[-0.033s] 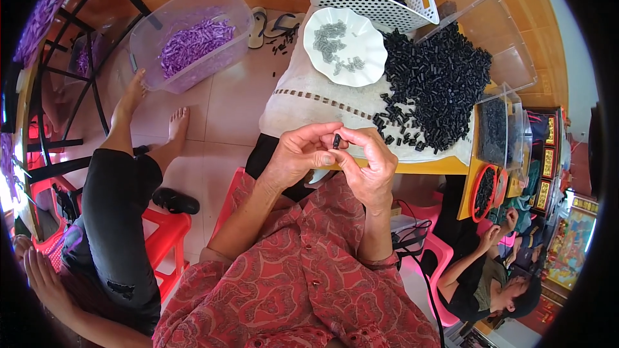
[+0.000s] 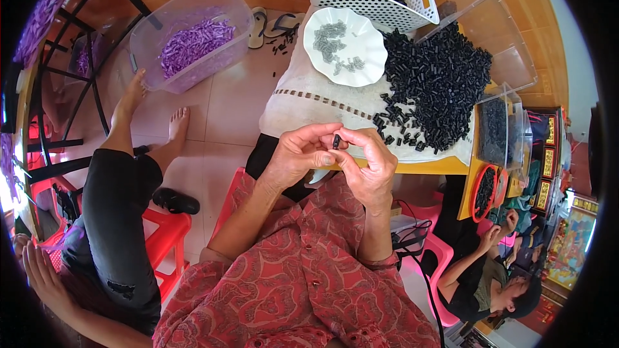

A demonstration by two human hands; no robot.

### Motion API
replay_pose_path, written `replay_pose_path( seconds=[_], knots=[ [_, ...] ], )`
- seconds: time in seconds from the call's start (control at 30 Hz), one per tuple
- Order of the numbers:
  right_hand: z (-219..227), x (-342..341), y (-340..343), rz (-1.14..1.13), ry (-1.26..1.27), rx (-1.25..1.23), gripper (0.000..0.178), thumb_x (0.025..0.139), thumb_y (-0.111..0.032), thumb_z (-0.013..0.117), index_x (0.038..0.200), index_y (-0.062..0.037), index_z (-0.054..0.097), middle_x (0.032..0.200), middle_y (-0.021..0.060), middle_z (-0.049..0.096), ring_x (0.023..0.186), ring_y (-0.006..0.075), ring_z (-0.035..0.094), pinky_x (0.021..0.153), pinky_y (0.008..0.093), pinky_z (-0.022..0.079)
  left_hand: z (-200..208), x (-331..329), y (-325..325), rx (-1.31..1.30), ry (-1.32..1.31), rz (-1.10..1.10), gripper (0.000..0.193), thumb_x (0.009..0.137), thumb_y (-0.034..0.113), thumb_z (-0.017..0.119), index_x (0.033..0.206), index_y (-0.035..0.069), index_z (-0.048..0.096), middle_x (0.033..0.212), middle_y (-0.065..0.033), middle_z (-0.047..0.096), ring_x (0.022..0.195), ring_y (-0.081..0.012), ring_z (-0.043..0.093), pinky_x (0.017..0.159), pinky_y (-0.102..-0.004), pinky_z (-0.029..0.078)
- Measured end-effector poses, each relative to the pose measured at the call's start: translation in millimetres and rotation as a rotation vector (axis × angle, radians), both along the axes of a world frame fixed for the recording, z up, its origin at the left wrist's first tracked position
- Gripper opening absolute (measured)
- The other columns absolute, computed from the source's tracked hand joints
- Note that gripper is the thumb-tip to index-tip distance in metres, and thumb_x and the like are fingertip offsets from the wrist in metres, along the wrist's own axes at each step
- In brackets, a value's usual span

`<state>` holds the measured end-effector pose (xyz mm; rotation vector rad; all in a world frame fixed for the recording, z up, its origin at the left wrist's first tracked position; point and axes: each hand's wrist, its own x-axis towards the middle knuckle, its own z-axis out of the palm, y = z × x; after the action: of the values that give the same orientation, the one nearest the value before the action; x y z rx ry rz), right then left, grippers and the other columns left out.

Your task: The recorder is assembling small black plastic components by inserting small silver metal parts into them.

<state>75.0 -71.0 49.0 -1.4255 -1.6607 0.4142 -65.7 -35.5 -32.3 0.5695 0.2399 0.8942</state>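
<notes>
A small black plastic piece (image 2: 336, 142) is pinched upright between the fingertips of both hands, just off the table's front edge. My left hand (image 2: 298, 158) closes on it from the left, thumb and fingers bent. From the other side my right hand (image 2: 371, 171) grips it with thumb and forefinger. Beyond them a heap of small black plastic pieces (image 2: 432, 84) covers the right part of a white cloth (image 2: 290, 106). Beside the heap, a scalloped white plate (image 2: 371, 71) bears a scatter of small clear pieces (image 2: 329, 40).
A white perforated basket (image 2: 367, 1) of black pieces stands at the back; a clear tub (image 2: 509, 45) lies behind the heap. On the floor at left is a clear bin (image 2: 222, 0) of purple pieces. People sit at left, near a red stool (image 2: 167, 225), and at right.
</notes>
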Motion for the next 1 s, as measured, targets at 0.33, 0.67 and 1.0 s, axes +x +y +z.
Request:
replay_pose_path(
  seconds=[0.33, 0.67, 1.0],
  knots=[
    [5, -4, 0, 0.007, -0.061, 0.026, 0.037, 0.065, 0.008, 0.074, 0.098, -0.0010, 0.061, 0.079, 0.0096, 0.063, 0.070, 0.0234, 0.062, 0.060, 0.0318, 0.050, -1, -1, -3, -0.009, 0.036, 0.033, 0.048, 0.080, -0.005, 0.068, 0.126, 0.002, 0.055, 0.098, -0.0079, 0.066, 0.095, -0.0165, 0.064, 0.085, -0.0291, 0.055],
    [2, -2, -3, -0.033, 0.024, 0.042, 0.037, 0.065, 0.010, 0.074, 0.098, -0.0007, 0.062, 0.081, 0.0102, 0.063, 0.070, 0.0225, 0.061, 0.060, 0.0313, 0.050, 7, 3, -2, 0.010, 0.029, 0.015, 0.049, 0.081, -0.003, 0.068, 0.127, 0.001, 0.054, 0.102, -0.0074, 0.065, 0.098, -0.0178, 0.063, 0.084, -0.0299, 0.054],
    [3, -1, -6, -0.012, 0.018, -0.019, 0.042, 0.066, 0.009, 0.073, 0.105, 0.0003, 0.061, 0.093, 0.0127, 0.064, 0.082, 0.0278, 0.061, 0.070, 0.0344, 0.051, 7, 7, -3, -0.130, 0.163, 0.114, 0.035, 0.090, -0.002, 0.057, 0.124, -0.002, 0.056, 0.101, -0.0096, 0.065, 0.094, -0.0161, 0.063, 0.082, -0.0276, 0.053]
  ],
)
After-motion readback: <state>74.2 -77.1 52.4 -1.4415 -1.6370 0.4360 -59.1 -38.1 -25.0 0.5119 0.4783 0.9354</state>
